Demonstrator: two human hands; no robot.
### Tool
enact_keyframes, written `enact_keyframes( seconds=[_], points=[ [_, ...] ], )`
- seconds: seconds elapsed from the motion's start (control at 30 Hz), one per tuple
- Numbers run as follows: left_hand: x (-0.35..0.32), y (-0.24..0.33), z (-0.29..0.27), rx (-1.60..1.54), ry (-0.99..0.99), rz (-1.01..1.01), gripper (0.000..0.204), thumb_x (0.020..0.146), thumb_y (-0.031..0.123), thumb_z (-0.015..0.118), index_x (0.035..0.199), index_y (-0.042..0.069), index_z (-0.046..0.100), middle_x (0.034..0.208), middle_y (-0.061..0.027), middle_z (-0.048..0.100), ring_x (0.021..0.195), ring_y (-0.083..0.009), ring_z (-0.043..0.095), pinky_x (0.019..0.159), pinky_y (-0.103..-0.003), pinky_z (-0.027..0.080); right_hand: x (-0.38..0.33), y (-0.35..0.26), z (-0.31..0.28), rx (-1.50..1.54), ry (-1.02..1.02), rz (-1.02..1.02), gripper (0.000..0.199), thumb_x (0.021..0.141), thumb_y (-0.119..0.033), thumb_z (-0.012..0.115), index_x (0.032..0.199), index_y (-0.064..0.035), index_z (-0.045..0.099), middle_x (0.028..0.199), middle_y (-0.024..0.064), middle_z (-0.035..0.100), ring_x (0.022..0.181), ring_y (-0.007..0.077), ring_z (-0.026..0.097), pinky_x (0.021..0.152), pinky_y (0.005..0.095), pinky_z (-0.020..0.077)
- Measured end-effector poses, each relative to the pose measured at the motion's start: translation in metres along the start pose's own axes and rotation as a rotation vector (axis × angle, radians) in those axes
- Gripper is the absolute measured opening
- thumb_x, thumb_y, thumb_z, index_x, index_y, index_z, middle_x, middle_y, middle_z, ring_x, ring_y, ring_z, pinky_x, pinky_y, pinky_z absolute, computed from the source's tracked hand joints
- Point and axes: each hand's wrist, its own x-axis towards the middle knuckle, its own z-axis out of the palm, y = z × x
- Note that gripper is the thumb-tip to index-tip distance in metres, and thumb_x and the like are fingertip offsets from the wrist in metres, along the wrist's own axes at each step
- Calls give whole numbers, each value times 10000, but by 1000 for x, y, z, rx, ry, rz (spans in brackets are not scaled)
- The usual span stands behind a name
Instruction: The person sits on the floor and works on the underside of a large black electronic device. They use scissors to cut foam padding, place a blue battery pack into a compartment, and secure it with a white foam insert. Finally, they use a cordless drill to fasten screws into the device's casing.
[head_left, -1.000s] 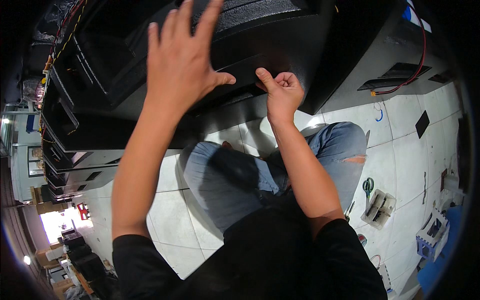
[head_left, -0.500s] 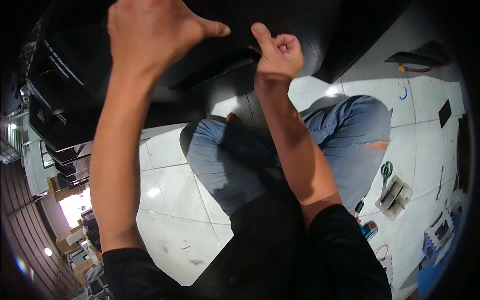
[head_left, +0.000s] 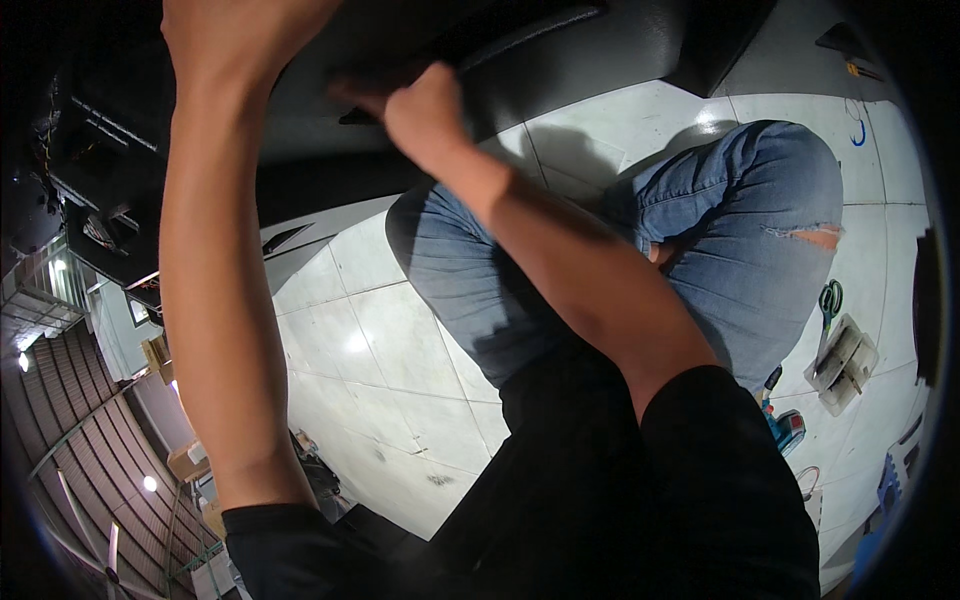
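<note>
A large black panel-like object (head_left: 590, 70) fills the upper part of the head view, with a long raised or recessed strip (head_left: 525, 32) along its surface. My left hand (head_left: 245, 35) is over its left part at the top edge; its fingers are cut off or hidden, so what they touch does not show. My right hand (head_left: 420, 110) is lower and to the right, against or just above the black surface. Motion blur and shadow smear its fingers, and I cannot make out anything in them.
I sit on white floor tiles (head_left: 380, 340), my jeans-clad knees (head_left: 740, 200) below the panel. On the right lie green-handled scissors (head_left: 830, 298), a pale tray (head_left: 842, 365) and a teal power tool (head_left: 788, 430). A blue-tipped wire (head_left: 858, 130) is at far right.
My right hand has moved left across the black surface, its forearm now slanting more. My left hand has shifted up and left, partly out of the picture. The whole view has turned somewhat.
</note>
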Motion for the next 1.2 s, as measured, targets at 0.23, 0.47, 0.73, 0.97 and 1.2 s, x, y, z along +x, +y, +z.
enact_keyframes(
  seconds=[0.23,0.47,0.73,0.97,1.2],
  points=[
    [4,17,-12,-63,-45,-55,1171,438,250,1011,1442,-15,471,1267,-199,611,1232,-379,584,1046,-431,492,6,-11,-10,142,-75,33,289,888,-286,786,923,-8,714,817,80,726,671,163,650,585,283,500],
    [9,11,-16,-93,-63,-64,1157,435,254,1007,1433,9,474,1272,-192,591,1211,-398,574,1039,-448,488,-20,9,11,-382,-247,12,448,777,-427,871,829,-7,723,753,111,717,720,213,682,740,340,547],
    [-3,-25,10,-143,-203,-83,1125,574,483,942,1532,132,466,1309,-151,651,1055,-291,718,954,-473,564,-81,-40,-244,-366,-206,7,141,928,-124,657,912,5,711,770,149,719,712,229,705,664,338,539],
    [-6,-41,22,-143,-222,-91,1107,640,375,911,1580,138,377,1388,-161,617,1153,-330,691,1077,-452,484,-162,-190,-550,-758,744,-141,201,995,-146,659,1130,2,685,778,54,679,654,102,619,592,272,514],
    [-12,-50,34,-98,-213,-84,970,692,397,891,1513,102,467,1296,-155,667,1216,-327,652,1118,-439,429,-321,-171,-720,-1140,1750,13,392,900,-332,680,872,57,719,813,199,734,751,354,697,756,450,536]
  ],
)
